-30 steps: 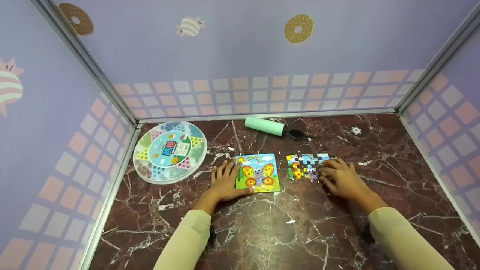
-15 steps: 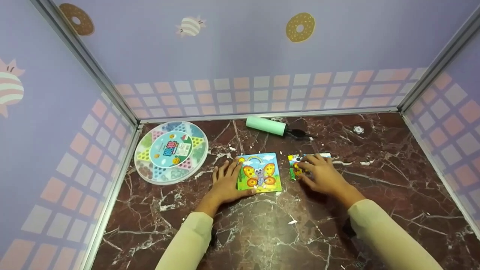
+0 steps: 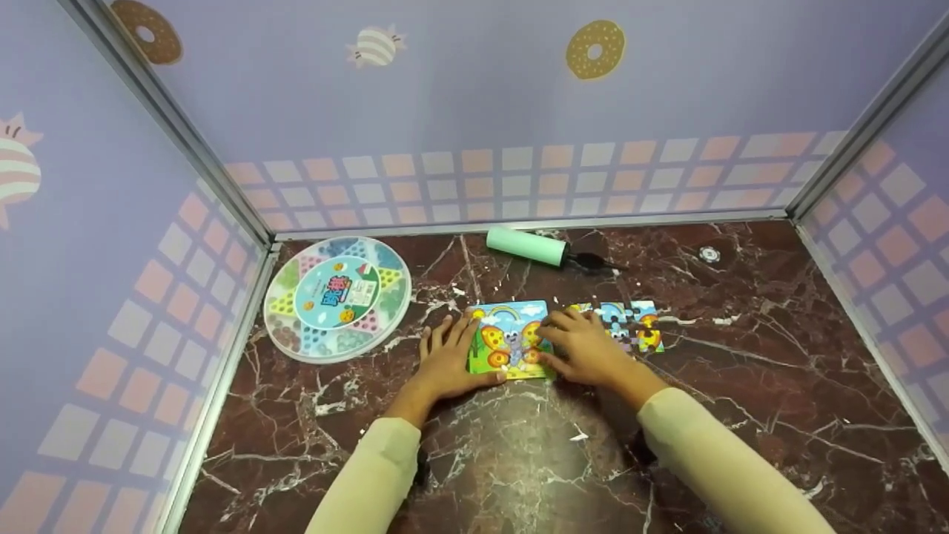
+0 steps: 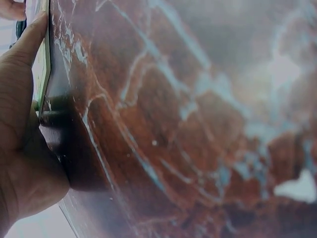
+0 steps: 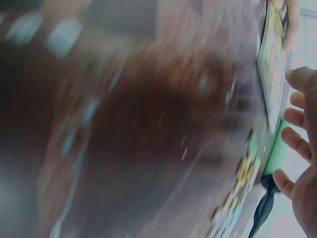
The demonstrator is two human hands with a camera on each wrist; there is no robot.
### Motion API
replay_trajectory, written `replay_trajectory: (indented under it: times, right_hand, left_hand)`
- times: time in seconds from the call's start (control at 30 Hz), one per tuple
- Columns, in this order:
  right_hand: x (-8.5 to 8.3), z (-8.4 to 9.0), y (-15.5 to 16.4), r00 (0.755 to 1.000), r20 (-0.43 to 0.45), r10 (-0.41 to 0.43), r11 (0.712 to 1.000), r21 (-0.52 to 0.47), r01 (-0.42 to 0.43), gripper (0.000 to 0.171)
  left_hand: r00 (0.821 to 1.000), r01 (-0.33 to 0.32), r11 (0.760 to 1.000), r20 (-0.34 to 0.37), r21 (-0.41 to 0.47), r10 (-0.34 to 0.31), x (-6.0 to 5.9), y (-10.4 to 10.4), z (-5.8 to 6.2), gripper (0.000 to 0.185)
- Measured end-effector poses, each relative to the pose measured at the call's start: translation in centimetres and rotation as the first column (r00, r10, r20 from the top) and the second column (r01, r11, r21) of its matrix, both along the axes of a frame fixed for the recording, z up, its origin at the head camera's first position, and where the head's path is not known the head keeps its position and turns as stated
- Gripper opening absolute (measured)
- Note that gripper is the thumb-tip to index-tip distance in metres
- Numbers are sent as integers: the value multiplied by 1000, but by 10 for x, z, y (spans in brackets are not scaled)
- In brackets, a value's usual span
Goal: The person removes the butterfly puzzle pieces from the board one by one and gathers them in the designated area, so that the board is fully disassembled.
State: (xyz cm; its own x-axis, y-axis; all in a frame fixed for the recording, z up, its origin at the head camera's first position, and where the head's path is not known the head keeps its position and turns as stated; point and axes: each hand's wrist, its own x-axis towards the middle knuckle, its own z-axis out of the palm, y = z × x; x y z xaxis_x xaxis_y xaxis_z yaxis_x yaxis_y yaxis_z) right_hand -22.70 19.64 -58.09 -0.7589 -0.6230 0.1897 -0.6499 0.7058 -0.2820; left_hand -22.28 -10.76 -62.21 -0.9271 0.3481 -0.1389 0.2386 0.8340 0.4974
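A square butterfly puzzle board (image 3: 510, 335) lies flat on the marble table (image 3: 519, 445). My left hand (image 3: 445, 357) rests flat against its left side, fingers straight and thumb along the near edge; the left wrist view shows the thumb (image 4: 25, 54) pressed to the board's edge (image 4: 43, 74). My right hand (image 3: 584, 348) reaches over the board's right edge with loosely bent fingers touching it. In the right wrist view its fingers (image 5: 297, 144) are spread beside the board (image 5: 272, 64), with nothing seen between them. A patch of joined puzzle pieces (image 3: 630, 323) lies just right of that hand.
A round, clear-lidded checkers game (image 3: 337, 297) sits at the back left. A mint green roller (image 3: 525, 247) with a dark handle lies by the back wall. A small white disc (image 3: 709, 255) lies at the back right. Patterned walls close in three sides.
My right hand has slid left from the loose puzzle pieces to the board's right edge, uncovering the pieces. The left hand and the board have stayed put.
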Motion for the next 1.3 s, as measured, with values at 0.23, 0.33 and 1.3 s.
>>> replay_trajectory:
  times: [0.23,0.33,1.3]
  right_hand:
    - [3,-2,-31,998,50,34,999,30,-36,39]
    - [2,-5,-39,997,55,50,998,34,-52,36]
    - [3,7,-94,989,147,-4,985,171,-21,39]
  left_hand:
    - [1000,6,1000,12,9,-6,0,1,2,127]
    - [1000,14,1000,9,16,-14,1,1,5,129]
    - [1000,21,999,0,26,-22,2,-1,9,132]
